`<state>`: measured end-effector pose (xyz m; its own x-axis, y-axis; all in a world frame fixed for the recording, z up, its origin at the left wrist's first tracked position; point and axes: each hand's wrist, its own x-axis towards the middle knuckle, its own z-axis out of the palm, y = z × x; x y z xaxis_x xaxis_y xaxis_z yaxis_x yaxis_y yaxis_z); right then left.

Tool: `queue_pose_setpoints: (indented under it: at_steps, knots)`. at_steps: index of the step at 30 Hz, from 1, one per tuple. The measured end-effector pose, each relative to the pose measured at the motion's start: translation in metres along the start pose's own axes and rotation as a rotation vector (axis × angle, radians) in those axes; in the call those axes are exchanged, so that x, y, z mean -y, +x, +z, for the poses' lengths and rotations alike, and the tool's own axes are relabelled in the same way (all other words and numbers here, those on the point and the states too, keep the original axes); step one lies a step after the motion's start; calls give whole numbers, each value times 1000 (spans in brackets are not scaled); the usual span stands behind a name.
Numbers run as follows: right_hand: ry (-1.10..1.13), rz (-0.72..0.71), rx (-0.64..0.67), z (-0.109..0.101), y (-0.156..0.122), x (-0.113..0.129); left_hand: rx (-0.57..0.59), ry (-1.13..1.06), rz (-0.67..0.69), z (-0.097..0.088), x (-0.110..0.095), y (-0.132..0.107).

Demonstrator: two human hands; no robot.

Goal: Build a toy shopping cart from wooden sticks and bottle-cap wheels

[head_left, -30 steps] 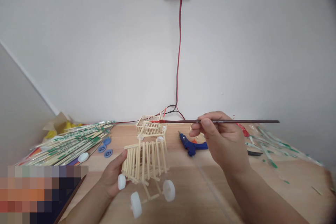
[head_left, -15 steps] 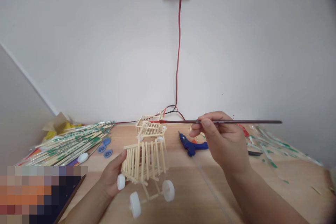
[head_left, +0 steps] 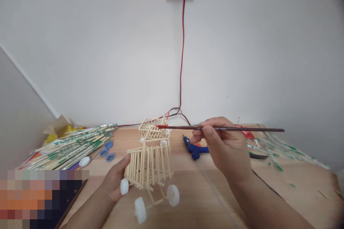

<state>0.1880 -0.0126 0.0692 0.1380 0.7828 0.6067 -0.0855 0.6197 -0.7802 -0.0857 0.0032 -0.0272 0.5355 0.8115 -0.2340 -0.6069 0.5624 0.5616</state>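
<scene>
My left hand (head_left: 116, 179) is closed around the left side of a small cart (head_left: 147, 166) built from pale wooden sticks, held tilted above the table. White round wheels (head_left: 140, 210) show at its lower end. My right hand (head_left: 224, 146) pinches a dark-handled paintbrush (head_left: 255, 129), which lies nearly level. The brush's red tip points left, over the top bar of the cart; whether it touches the wood I cannot tell. Behind stands a second stick-built cart (head_left: 150, 123) with white wheels, partly overlapped by the held one.
A blue glue gun (head_left: 195, 150) lies behind my right hand. Wrapped bundles of sticks (head_left: 77, 146), blue caps (head_left: 110, 157) and a white cap (head_left: 84, 161) are on the left. Torn green-and-clear wrappers (head_left: 279, 152) and a red piece (head_left: 247, 134) lie right. A red-black cable (head_left: 182, 53) runs down the wall.
My right hand has shifted slightly left and down with the paintbrush, whose tip is now a little lower. The held cart has barely moved.
</scene>
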Motion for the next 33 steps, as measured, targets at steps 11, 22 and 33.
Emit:
queue_pose_setpoints:
  at_steps: [11, 22, 33]
  knots:
    - [21, -25, 7, -1, -1, 2, 30, 16, 8, -2, -1, 1]
    - [-56, -29, -41, -3, 3, 1, -32, 30, 22, -1, -1, -1]
    - [-4, -34, 12, 1, 0, 3, 106, 43, 8, -4, 0, 1]
